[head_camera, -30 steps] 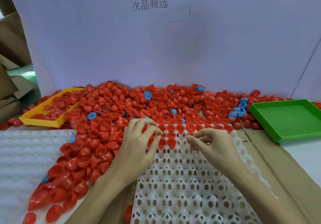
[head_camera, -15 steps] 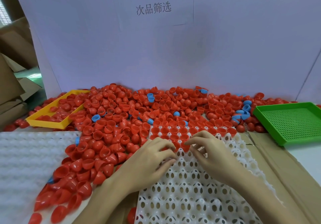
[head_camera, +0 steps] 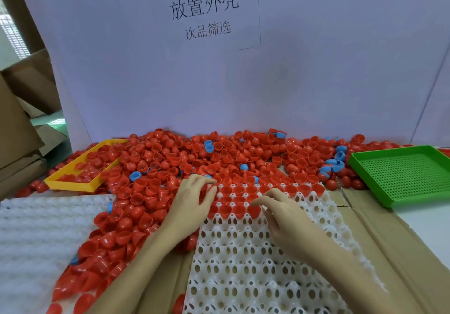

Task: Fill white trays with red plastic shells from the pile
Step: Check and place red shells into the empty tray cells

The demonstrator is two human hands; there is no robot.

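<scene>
white perforated plastic tray (head_camera: 255, 265) lies flat on brown cardboard sheet (head_camera: 379, 235), directly in front of the person. its far rows hold red plastic shells (head_camera: 239, 208), seated open side up, one per cell; nearer rows of the tray stand unfilled. loose pile of red plastic shells (head_camera: 170, 167) spreads beyond the tray's far edge and along its left side, with scattered small blue plastic caps (head_camera: 135, 176) mixed in.

left hand (head_camera: 192, 206) rests at the tray's far left corner, fingers curled over the shells there; whether it grips one cannot be told. right hand (head_camera: 282, 218) sits on the tray just right of the filled cells, fingers bent, tips touching the nearest red shell in the front filled row; a firm pinch cannot be confirmed.

yellow plastic tray (head_camera: 73, 184) lies far left of the white tray, partly buried in shells. green perforated plastic tray (head_camera: 409, 175) lies to the white tray's far right. white dimpled foam sheet (head_camera: 36, 235) lies left of the pile. white backboard with printed paper sign (head_camera: 207, 14) stands behind the pile.
</scene>
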